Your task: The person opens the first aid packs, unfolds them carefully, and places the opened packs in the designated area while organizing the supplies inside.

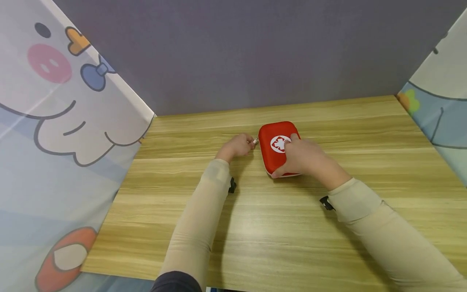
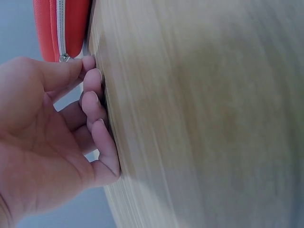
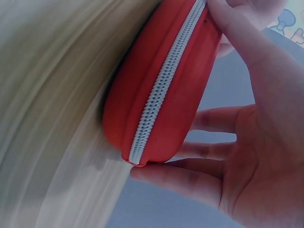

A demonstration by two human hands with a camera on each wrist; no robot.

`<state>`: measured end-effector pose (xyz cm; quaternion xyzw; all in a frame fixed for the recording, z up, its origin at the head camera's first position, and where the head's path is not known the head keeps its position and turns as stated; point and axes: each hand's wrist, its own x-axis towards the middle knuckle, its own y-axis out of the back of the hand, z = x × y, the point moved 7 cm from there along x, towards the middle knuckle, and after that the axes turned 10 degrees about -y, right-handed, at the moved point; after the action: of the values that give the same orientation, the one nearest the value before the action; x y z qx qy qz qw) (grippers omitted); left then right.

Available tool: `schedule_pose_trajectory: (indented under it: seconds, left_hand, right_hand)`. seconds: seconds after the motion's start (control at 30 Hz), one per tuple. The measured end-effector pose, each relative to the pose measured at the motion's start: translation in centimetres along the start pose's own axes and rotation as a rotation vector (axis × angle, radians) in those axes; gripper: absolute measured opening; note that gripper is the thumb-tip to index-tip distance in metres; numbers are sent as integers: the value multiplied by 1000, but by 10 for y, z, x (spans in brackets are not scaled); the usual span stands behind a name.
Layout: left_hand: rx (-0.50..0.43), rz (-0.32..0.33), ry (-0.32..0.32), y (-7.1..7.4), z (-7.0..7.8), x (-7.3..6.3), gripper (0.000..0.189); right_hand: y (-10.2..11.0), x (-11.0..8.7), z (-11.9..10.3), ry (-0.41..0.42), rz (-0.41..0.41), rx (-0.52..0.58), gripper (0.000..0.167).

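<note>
A red zippered case [image 1: 269, 156] with a white cross emblem lies on the wooden table, its top facing up. At its left edge my left hand [image 1: 238, 146] pinches the zipper pull [image 1: 255, 141] between thumb and index finger. The other fingers of that hand [image 2: 52, 118] are bent near the tabletop in the left wrist view. My right hand [image 1: 300, 156] grips the case from the right, thumb at the near edge and fingers across the top. In the right wrist view the silver zipper [image 3: 159, 90] is closed along the visible side of the case [image 3: 128, 95].
Behind the wooden table [image 1: 175, 194] stands a grey panel [image 1: 248, 56]. Cartoon-printed cloth [image 1: 36, 174] hangs along the left side, with more printed cloth [image 1: 445, 97] on the right. Dark wrist-camera mounts show beneath both sleeves.
</note>
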<state>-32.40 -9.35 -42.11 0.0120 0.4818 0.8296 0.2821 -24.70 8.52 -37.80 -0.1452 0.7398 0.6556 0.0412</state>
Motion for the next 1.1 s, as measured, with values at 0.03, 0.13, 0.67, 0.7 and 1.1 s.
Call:
schedule_pose_trajectory:
  seconds: [0.03, 0.13, 0.67, 0.7, 1.1]
  left_hand:
    - [-2, -1, -5, 0, 0, -1, 23]
    - [0, -5, -21, 1, 0, -2, 23]
    - [-26, -44, -42, -4, 2, -10, 20]
    - [-24, -43, -42, -4, 4, -12, 20]
    - [64, -11, -44, -12, 17, -24, 17]
  right_hand:
    - [0, 0, -1, -1, -3, 1, 106]
    - [0, 1, -2, -7, -11, -1, 107]
    - [3, 2, -5, -21, -42, -12, 96]
    - [4, 1, -5, -20, -39, -11, 95]
    - [3, -1, -4, -18, -36, -6, 98]
